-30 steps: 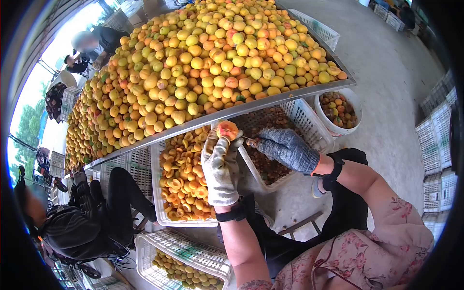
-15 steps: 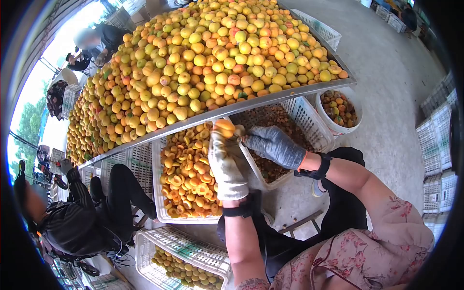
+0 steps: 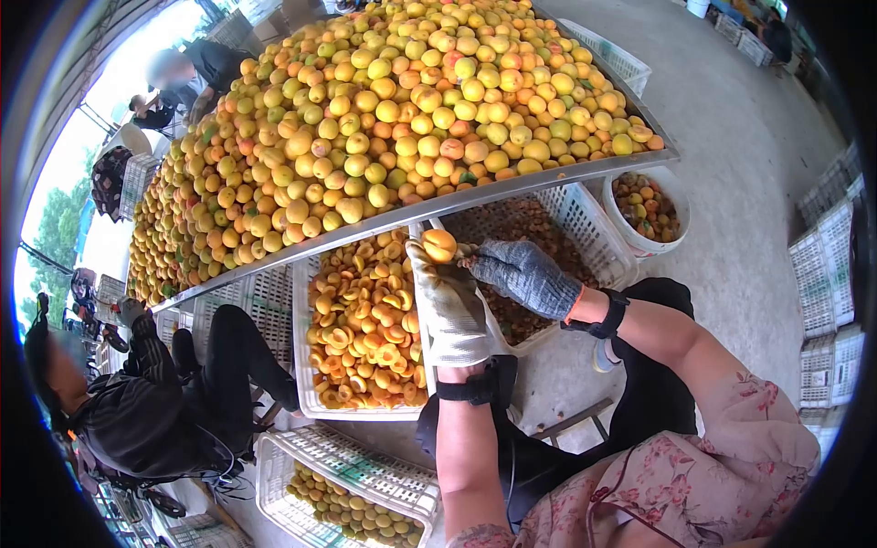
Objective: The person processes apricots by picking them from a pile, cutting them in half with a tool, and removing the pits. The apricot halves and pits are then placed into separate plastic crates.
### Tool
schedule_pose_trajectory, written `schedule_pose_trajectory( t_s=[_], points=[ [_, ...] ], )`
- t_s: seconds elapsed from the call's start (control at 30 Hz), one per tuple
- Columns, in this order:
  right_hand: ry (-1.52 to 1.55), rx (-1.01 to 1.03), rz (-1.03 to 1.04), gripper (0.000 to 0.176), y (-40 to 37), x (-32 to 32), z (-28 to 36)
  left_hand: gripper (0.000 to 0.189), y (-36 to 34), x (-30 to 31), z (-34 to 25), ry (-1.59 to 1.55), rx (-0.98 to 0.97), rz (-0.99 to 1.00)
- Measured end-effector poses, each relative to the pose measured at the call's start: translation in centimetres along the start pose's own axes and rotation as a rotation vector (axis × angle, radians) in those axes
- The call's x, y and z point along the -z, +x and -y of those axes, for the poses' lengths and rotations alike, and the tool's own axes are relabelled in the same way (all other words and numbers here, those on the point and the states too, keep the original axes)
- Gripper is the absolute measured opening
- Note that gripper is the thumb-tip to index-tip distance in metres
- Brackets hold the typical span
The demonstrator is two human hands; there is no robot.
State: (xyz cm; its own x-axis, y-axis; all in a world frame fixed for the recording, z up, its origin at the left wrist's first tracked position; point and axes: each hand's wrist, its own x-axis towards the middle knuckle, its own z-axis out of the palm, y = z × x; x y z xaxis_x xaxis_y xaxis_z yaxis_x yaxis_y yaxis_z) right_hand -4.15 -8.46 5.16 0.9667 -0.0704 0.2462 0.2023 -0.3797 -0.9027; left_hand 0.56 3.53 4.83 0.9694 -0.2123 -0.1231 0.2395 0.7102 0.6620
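Observation:
In my white-gloved left hand point(image 3: 449, 306) an orange-yellow apricot point(image 3: 438, 245) is held at the fingertips, just below the table's metal edge. My right hand point(image 3: 525, 277), in a grey knit glove, is closed with its fingertips close to the fruit; what it grips is too small to make out. Left of my hands stands a white crate of pitted apricot halves point(image 3: 361, 333). Beneath and behind my right hand, another white crate point(image 3: 585, 233) contains dark brown bits, perhaps pits. Whole apricots point(image 3: 393, 119) are heaped on the metal-edged table above.
A white bucket of apricots point(image 3: 647, 208) stands at the right. Below left, a crate point(image 3: 343, 466) has whole apricots under it. A co-worker in black point(image 3: 155, 420) sits at the left, and another person point(image 3: 187, 78) is farther back. Crates point(image 3: 827, 283) are stacked far right.
My left hand has moved slightly right, and the apricot in it now shows a rounder, more upright side. My right hand stays close beside it. The whole view has shifted a little.

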Motion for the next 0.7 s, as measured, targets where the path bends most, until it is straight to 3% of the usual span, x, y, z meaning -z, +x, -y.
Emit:
schedule_pose_trajectory(
  t_s=[0.07,0.1,0.2,0.4,0.47,0.53,0.6,0.67,0.7],
  points=[
    [0.077,-0.096,0.015,0.028,0.0,0.4,0.1,0.040,0.1,-0.4,-0.2,0.107,0.106,-0.176],
    [0.154,-0.191,0.034,0.028,0.2,0.7,0.2,0.038,0.2,-0.3,0.2,0.101,-0.009,-0.131],
    [0.365,-0.310,0.079,0.027,0.4,1.3,0.2,0.034,-0.1,-0.8,-0.6,0.253,-0.117,0.036],
    [0.521,-0.391,0.102,0.025,0.2,1.6,1.0,0.023,-0.2,-1.2,-1.1,0.223,-0.073,0.011],
    [0.562,-0.425,0.117,0.024,0.0,1.8,1.6,0.019,-0.2,-0.9,-1.2,0.068,-0.003,-0.014],
    [0.533,-0.508,0.096,0.024,0.0,2.2,3.1,0.018,-0.7,-1.3,-1.5,0.142,-0.028,0.048],
    [0.599,-0.484,0.084,0.023,0.2,1.9,1.3,0.028,-1.0,-1.9,-1.1,0.282,-0.139,0.082],
    [0.173,0.186,-0.053,0.022,0.4,1.0,-0.2,0.025,-1.3,-2.2,-1.2,0.320,-0.159,0.045],
    [0.174,0.184,-0.051,0.022,0.3,1.0,0.0,0.022,-1.2,-1.8,-1.1,0.402,-0.189,0.070]
  ],
)
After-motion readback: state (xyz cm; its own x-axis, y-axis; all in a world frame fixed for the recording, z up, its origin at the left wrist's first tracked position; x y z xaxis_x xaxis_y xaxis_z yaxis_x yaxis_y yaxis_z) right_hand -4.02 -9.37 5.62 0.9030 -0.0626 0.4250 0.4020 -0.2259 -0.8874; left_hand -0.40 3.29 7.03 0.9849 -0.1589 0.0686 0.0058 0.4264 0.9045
